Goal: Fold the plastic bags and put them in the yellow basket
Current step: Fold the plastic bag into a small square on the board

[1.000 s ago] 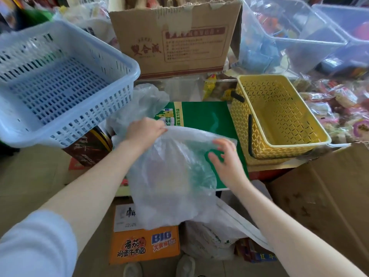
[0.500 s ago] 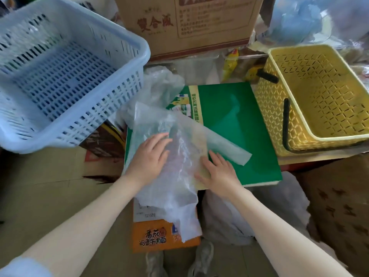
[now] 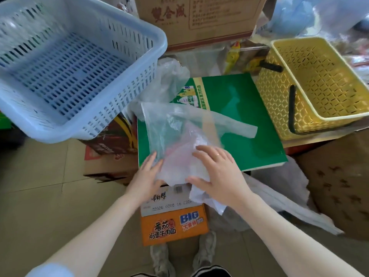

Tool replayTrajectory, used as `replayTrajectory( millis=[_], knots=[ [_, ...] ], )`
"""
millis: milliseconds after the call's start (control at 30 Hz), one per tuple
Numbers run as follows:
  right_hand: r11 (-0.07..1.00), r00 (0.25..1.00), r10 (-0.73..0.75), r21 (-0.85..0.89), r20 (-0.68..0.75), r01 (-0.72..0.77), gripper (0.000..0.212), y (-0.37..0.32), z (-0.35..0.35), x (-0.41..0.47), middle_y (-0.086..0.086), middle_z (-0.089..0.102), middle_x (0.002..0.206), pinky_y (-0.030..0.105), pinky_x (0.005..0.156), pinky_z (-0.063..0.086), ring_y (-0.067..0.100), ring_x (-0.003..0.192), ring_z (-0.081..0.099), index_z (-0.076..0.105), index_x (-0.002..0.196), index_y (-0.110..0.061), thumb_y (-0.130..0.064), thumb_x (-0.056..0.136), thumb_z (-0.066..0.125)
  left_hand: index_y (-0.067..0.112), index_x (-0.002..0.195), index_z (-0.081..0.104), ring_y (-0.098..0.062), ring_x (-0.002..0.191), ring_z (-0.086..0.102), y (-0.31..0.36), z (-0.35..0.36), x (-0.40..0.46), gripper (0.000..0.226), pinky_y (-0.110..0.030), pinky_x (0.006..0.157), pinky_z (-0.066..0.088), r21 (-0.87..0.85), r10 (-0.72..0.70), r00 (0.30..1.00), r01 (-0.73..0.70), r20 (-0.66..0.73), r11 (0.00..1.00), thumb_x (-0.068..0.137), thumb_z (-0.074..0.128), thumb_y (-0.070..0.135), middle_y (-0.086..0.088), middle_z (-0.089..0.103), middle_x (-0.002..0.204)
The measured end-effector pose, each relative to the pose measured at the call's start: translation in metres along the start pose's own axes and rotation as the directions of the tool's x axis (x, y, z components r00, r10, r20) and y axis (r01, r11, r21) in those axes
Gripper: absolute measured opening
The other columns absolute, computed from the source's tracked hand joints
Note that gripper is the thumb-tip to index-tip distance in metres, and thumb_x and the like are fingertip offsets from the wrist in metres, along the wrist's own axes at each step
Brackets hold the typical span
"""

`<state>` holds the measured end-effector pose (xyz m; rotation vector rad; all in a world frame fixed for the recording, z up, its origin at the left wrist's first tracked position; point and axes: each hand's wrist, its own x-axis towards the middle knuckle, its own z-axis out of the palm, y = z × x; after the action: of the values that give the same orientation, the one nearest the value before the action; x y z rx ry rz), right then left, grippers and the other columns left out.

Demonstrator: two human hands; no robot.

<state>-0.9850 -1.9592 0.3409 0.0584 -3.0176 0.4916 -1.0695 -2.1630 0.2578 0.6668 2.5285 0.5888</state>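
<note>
A clear plastic bag (image 3: 175,128) lies spread on a green box top (image 3: 245,116), its handle strip reaching right toward the yellow basket (image 3: 295,76). My left hand (image 3: 146,174) rests flat on the bag's near left edge, fingers together. My right hand (image 3: 217,172) lies palm down on the bag's near right part, fingers spread, pressing it against the box. A second crumpled clear bag (image 3: 169,76) sits behind, by the green box's far left corner. Nothing lies in the visible part of the yellow basket at the right.
A large blue basket (image 3: 83,108) stands tilted at the left. A brown carton (image 3: 199,19) stands behind the green box. An orange noodle carton (image 3: 173,222) is below my hands. A white bag (image 3: 279,196) and a cardboard box (image 3: 339,186) are at the right.
The bag, first held up in both hands, now lies on the green box. Both hands have slid toward its near edge, and the right hand has moved onto the bag.
</note>
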Motion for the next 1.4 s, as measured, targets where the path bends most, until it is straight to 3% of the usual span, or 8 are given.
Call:
replayTrajectory(
  millis=[167, 333, 533, 767, 1000, 1100, 1267, 1400],
  knots=[
    [0.944, 0.992, 0.13, -0.308, 0.012, -0.12, 0.09, -0.003, 0.037, -0.029, 0.013, 0.05, 0.137, 0.045, 0.106, 0.035, 0.033, 0.125, 0.049, 0.041, 0.135, -0.013, -0.041, 0.06, 0.082, 0.01, 0.135, 0.045, -0.02, 0.133, 0.035, 0.003, -0.02, -0.006, 0.046, -0.029, 0.11, 0.025, -0.273, 0.073, 0.981, -0.12, -0.178, 0.955, 0.09, 0.049, 0.0, -0.004, 0.038, 0.145],
    [0.839, 0.838, 0.544, 0.064, -0.047, -0.541, 0.046, 0.025, 0.017, -0.032, 0.012, 0.062, 0.113, 0.037, 0.069, 0.044, 0.037, 0.097, 0.059, 0.054, 0.121, -0.013, 0.005, 0.079, 0.05, 0.011, 0.128, 0.054, -0.032, 0.11, 0.055, -0.016, -0.039, -0.021, 0.044, -0.04, 0.087, 0.045, -0.126, 0.084, 0.938, -0.133, -0.338, 0.983, 0.087, 0.051, -0.005, -0.018, 0.06, 0.119],
    [0.434, 0.546, 0.836, 0.539, 0.058, -0.722, 0.042, 0.073, -0.006, -0.042, 0.011, 0.063, 0.109, 0.046, 0.083, 0.052, 0.028, 0.096, 0.058, 0.062, 0.106, -0.017, 0.005, 0.078, 0.039, 0.015, 0.136, 0.044, -0.029, 0.126, 0.039, -0.036, -0.046, -0.018, 0.058, -0.042, 0.102, 0.037, 0.103, -0.071, 0.972, 0.096, -0.224, 0.99, 0.084, 0.039, -0.01, -0.014, 0.047, 0.137],
    [0.492, 0.738, 0.637, 0.619, 0.223, -0.612, 0.041, 0.073, -0.016, -0.052, -0.009, 0.06, 0.098, 0.016, 0.069, 0.04, 0.003, 0.085, 0.054, 0.061, 0.101, -0.018, 0.012, 0.078, 0.044, 0.023, 0.147, 0.003, -0.01, 0.142, 0.0, 0.009, -0.02, -0.011, 0.073, -0.023, 0.111, -0.004, 0.249, 0.343, 0.939, -0.335, 0.01, 0.909, 0.09, 0.045, 0.006, 0.01, -0.001, 0.153],
    [0.448, 0.608, 0.777, 0.536, 0.164, -0.716, 0.047, 0.117, -0.023, -0.05, 0.014, 0.054, 0.116, 0.028, 0.064, 0.041, 0.017, 0.081, 0.05, 0.051, 0.121, -0.015, 0.009, 0.083, 0.034, 0.021, 0.147, 0.015, -0.01, 0.142, 0.003, 0.012, -0.002, -0.001, 0.08, -0.022, 0.109, -0.001, 0.12, 0.134, 0.99, -0.13, -0.03, 0.984, 0.08, 0.029, -0.02, 0.006, 0.006, 0.155],
    [0.436, 0.619, 0.718, 0.488, 0.318, -0.756, 0.06, 0.122, -0.026, -0.046, 0.011, 0.038, 0.141, 0.033, 0.087, 0.04, 0.024, 0.11, 0.045, 0.041, 0.136, -0.017, 0.006, 0.081, 0.042, 0.015, 0.147, 0.01, -0.014, 0.143, -0.001, 0.016, 0.002, 0.002, 0.069, -0.023, 0.111, -0.004, 0.125, 0.113, 0.992, -0.106, -0.048, 0.986, 0.087, 0.027, -0.013, 0.0, 0.001, 0.156],
    [0.903, 0.936, 0.348, 0.255, 0.043, -0.347, 0.056, 0.052, -0.005, -0.022, 0.004, 0.03, 0.151, 0.037, 0.117, 0.004, 0.021, 0.143, 0.013, 0.042, 0.138, -0.014, -0.02, 0.082, 0.038, 0.02, 0.147, 0.002, -0.017, 0.142, -0.01, 0.029, 0.014, 0.009, 0.069, -0.03, 0.112, -0.007, 0.165, 0.081, 0.995, -0.072, -0.049, 0.984, 0.09, 0.032, -0.004, -0.003, -0.009, 0.156],
    [0.982, 0.966, 0.148, 0.083, 0.211, -0.169, 0.055, 0.007, 0.059, -0.004, 0.004, 0.01, 0.158, 0.03, 0.115, -0.002, 0.02, 0.145, 0.004, 0.015, 0.149, -0.015, -0.038, 0.1, 0.022, 0.04, 0.142, -0.005, -0.014, 0.135, -0.025, 0.03, 0.022, 0.003, 0.075, -0.032, 0.107, -0.014, 0.289, 0.152, 0.987, -0.161, 0.055, 0.944, 0.084, 0.033, 0.066, -0.001, -0.027, 0.148]
  ],
)
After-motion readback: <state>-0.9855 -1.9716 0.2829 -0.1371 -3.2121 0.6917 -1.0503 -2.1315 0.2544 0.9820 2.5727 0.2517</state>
